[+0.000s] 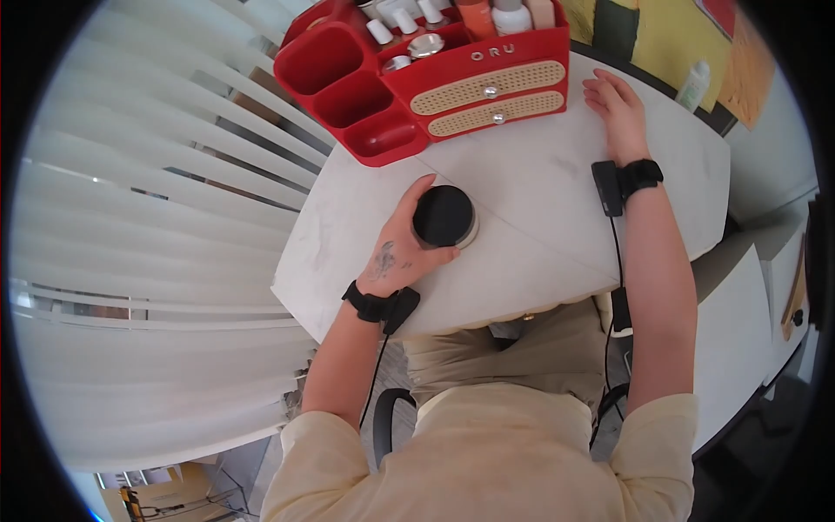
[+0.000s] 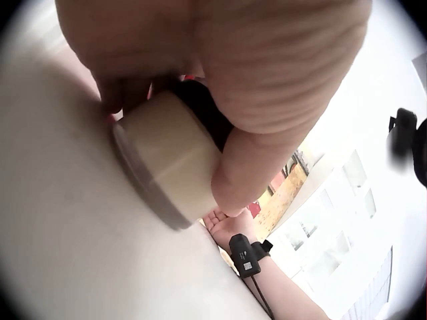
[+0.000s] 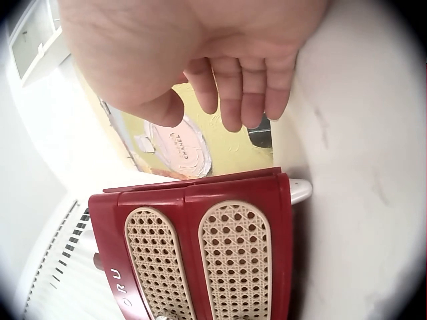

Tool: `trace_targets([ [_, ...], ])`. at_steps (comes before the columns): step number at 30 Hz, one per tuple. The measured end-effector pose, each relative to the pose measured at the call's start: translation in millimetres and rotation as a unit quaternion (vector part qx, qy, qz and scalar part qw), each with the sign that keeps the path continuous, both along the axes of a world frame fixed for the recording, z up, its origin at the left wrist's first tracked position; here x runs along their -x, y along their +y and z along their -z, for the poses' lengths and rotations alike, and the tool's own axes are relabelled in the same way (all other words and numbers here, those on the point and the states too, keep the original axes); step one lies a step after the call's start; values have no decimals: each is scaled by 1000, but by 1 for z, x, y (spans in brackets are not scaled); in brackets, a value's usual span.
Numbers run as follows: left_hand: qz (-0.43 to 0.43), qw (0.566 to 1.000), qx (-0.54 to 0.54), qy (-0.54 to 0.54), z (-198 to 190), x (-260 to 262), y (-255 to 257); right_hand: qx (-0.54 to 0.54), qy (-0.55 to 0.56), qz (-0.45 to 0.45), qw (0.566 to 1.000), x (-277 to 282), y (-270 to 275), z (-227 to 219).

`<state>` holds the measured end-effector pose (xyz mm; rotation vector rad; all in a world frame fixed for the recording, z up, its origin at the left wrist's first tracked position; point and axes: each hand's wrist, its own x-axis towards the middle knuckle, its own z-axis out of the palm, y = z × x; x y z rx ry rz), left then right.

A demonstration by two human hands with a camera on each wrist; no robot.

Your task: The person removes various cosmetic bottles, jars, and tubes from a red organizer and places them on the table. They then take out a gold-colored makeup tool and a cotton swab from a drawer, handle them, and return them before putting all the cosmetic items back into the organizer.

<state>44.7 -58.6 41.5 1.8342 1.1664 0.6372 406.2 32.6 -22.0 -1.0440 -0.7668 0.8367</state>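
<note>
My left hand point(image 1: 400, 248) grips a round jar point(image 1: 444, 215) from its left side, thumb and fingers curved round it. The jar has a flat black lid, and its cream body point(image 2: 170, 147) with a clear base edge shows in the left wrist view. It is at the white marbled table point(image 1: 539, 209). My right hand point(image 1: 619, 113) rests at the table's far right, palm turned inward, fingers relaxed and holding nothing. It lies just right of a red organizer point(image 1: 535, 54) with two woven-front drawers; in the right wrist view its loose fingers point(image 3: 230, 93) show beyond the drawers.
Bottles and white-capped containers point(image 1: 511, 19) stand in the organizer's top; open compartments point(image 1: 355, 100) line its left side. A small white tube point(image 1: 693, 85) stands at the table's back right edge. Window blinds point(image 1: 174, 200) hang at the left. Cables run from both wrist cameras.
</note>
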Motion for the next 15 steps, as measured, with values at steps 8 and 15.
trace_targets([
  [8,102,994,-26,20,-13,7,32,-6,-9,-15,1000,-5,3,7],
  [15,84,995,-23,-41,-3,15,28,-28,8,13,999,-5,-1,9],
])
